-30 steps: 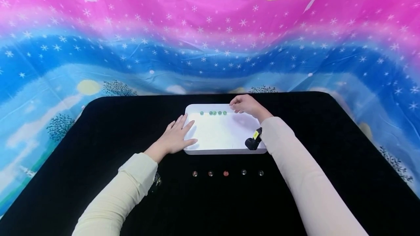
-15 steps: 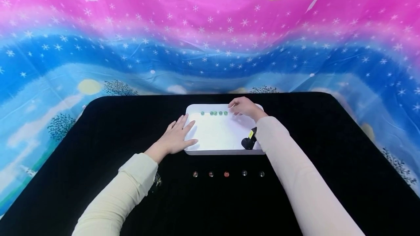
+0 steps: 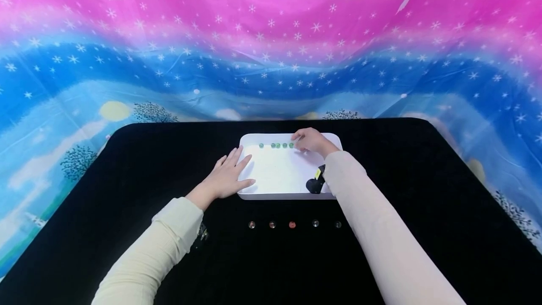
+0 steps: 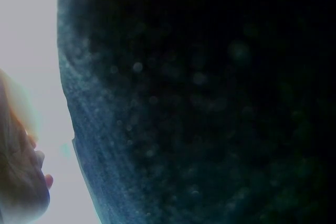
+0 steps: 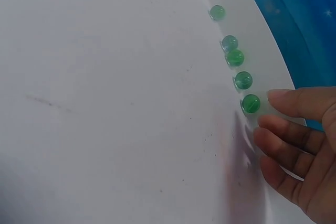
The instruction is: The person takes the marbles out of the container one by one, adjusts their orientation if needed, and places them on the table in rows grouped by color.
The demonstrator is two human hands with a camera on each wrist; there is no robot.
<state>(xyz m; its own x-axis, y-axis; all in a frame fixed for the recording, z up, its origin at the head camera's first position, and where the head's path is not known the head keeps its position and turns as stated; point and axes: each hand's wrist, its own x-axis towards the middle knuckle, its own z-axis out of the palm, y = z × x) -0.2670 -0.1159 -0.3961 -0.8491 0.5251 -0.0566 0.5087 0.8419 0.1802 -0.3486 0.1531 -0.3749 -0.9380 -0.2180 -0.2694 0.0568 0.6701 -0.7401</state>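
Observation:
Several green marbles lie in a row along the far side of a white tray. My right hand is over the tray's far right part, fingers bent beside the end marble. In the right wrist view the thumb and fingers of that hand stand apart with nothing between them. My left hand lies spread at the tray's left edge, fingers straight, touching the rim. The left wrist view is mostly dark, with part of a hand at its left.
On the black table, in front of the tray, small round pieces stand in a row: a red one in the middle, clear or reddish ones beside it. A patterned pink and blue cloth hangs behind the table.
My right hand has moved left along the tray's far side, closer to the end green marble. The left hand has stayed in place.

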